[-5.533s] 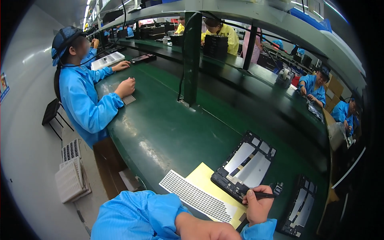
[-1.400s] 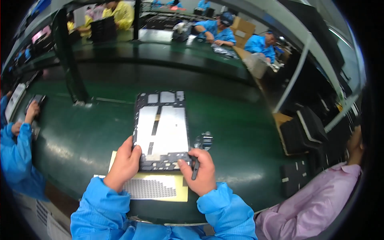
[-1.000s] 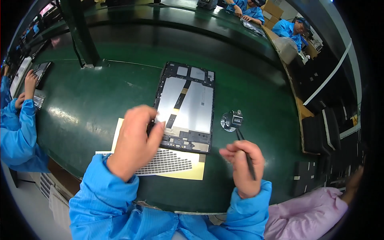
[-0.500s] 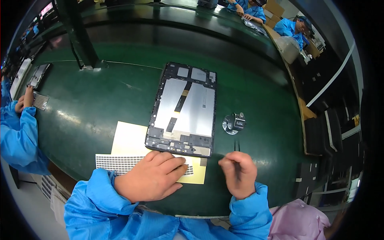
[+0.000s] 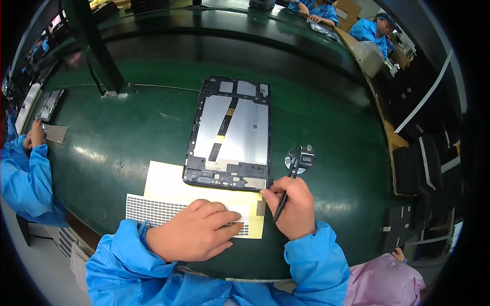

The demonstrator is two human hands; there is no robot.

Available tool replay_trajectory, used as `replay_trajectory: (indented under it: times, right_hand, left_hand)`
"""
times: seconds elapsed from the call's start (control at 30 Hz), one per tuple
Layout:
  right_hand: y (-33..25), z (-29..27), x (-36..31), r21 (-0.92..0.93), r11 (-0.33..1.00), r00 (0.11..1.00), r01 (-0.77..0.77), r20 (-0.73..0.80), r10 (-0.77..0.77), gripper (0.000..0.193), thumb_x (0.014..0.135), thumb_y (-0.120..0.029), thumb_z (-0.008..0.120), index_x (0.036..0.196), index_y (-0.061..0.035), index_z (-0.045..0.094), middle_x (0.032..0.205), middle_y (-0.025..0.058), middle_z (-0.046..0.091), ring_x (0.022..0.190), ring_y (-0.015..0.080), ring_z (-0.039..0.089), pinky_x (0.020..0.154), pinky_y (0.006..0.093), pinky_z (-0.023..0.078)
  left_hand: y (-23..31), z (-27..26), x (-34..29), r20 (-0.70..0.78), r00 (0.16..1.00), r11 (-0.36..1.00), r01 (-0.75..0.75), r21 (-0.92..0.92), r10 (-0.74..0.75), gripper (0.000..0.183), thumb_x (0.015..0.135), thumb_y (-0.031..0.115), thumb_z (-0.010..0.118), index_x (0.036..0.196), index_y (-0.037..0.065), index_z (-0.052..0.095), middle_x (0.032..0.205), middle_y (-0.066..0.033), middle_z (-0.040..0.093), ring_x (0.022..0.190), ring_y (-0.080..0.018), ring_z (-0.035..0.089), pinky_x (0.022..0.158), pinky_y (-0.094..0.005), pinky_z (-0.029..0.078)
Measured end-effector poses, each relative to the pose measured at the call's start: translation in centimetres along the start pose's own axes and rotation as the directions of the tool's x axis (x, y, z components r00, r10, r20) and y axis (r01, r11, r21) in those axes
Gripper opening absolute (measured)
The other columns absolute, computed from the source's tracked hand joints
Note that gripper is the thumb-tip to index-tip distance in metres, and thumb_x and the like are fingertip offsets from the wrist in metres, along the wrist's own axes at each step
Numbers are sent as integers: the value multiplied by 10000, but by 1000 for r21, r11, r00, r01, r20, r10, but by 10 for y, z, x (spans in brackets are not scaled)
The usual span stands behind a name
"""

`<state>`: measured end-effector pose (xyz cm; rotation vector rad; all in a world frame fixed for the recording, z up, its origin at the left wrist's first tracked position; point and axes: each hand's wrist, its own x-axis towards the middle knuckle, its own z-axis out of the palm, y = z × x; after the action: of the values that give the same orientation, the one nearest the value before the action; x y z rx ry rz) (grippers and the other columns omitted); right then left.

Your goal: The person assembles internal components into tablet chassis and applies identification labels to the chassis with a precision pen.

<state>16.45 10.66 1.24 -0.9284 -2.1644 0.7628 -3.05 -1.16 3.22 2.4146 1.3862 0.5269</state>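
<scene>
A tablet housing (image 5: 240, 143) with a black frame, silver plate and dark ribbon cable lies in front of me. My left hand (image 5: 196, 229) rests palm down, fingers stretched out, on a white sheet of small dark labels (image 5: 158, 209), over a yellow sheet (image 5: 166, 178). Its palm covers part of the labels. My right hand (image 5: 293, 206) grips black tweezers (image 5: 282, 204), slanting through the fingers. Its thumb and fingertip are at the housing's lower right corner; whether they pinch anything there I cannot make out. Beyond it stands a silver tally counter (image 5: 302, 159).
To the left a co-worker's hands (image 5: 34, 135) are by a row of thin metal strips (image 5: 55, 133) and another device (image 5: 51, 104). A green post (image 5: 97, 51) rises at the back left. Black foam blocks (image 5: 416, 168) line the right side.
My right hand has moved up and left to the housing's corner, and the tweezers now slant across it. The housing has shifted slightly left. My left hand stays on the label sheet.
</scene>
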Motion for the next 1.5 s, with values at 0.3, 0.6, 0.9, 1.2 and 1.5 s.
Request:
replay_trajectory:
  times: [0.3,0.6,0.9,1.2,1.5]
  right_hand:
    - [16,-19,-11,587,776,967,-232,50,251,176,908,-72,605,1074,-15,597,972,74,612,841,159,628,709,273,513]
    - [15,-20,-29,692,585,893,-423,206,401,226,948,-185,564,1078,-7,615,1006,88,583,853,154,613,754,288,512]
    - [12,-29,-47,562,693,892,-453,297,342,179,863,-131,674,948,-26,557,853,37,582,824,103,538,705,259,451]
    - [1,-37,-27,623,541,818,-565,338,465,179,842,1,658,957,-1,521,847,68,609,772,99,587,672,242,489]
    - [4,-25,-28,551,624,832,-554,344,435,181,832,-21,681,932,-9,530,830,46,598,764,83,559,658,231,466]
  left_hand:
    - [1,1,14,-125,991,997,54,50,-47,452,768,260,695,1152,50,582,1192,-96,554,1105,-267,510,913,-394,412]
    - [11,2,6,37,999,993,-19,114,14,504,757,319,703,1150,29,580,1215,-148,555,1124,-340,509,951,-433,397]
    - [11,-5,24,34,999,999,3,-46,-1,427,759,286,703,1083,28,597,1126,-108,577,1040,-282,536,907,-399,412]
    - [-3,13,32,-97,995,1000,0,-18,-2,386,760,261,718,1046,23,615,1107,-115,583,1036,-278,533,897,-390,421]
    - [-3,16,24,-79,996,999,-38,-11,37,382,764,344,687,1072,122,640,1088,-87,557,1030,-261,531,917,-389,400]
